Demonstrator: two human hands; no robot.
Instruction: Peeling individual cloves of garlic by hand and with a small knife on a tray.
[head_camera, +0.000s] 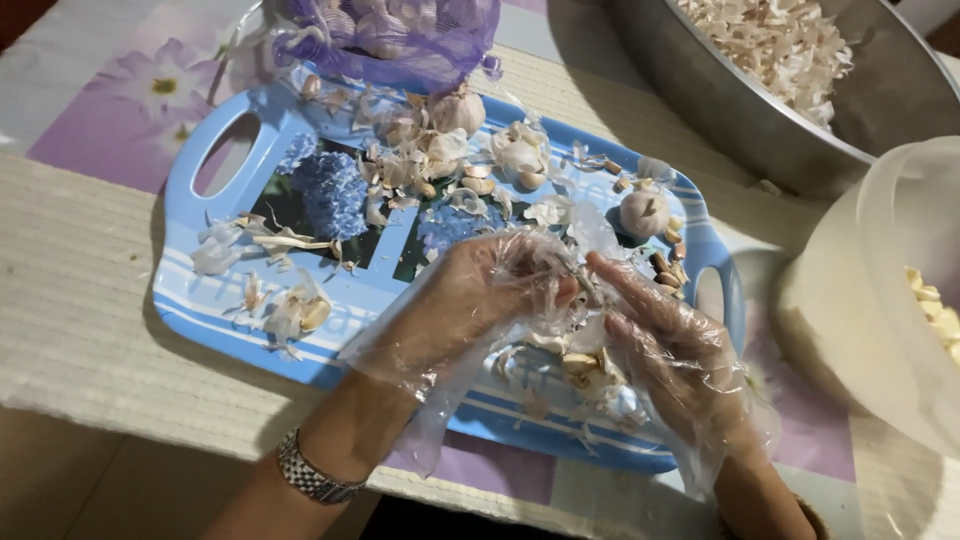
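I see the left hand (490, 290) and right hand (660, 335) meeting over the tray's (215, 300) near edge, fingertips pinched on a small garlic clove (583, 290), its axis unclear.

Left hand (490, 290): forearm enters from 7 o'clock, loose clear glove, metal band on wrist, fingers curled toward 3 o'clock, tips meeting right hand. Right hand (665, 335): forearm enters from 5 o'clock, gloved, fingers (625, 282) extended toward 10 o'clock, tips touching left's. Hands pinched together at centre; whether anything is held, cannot tell.
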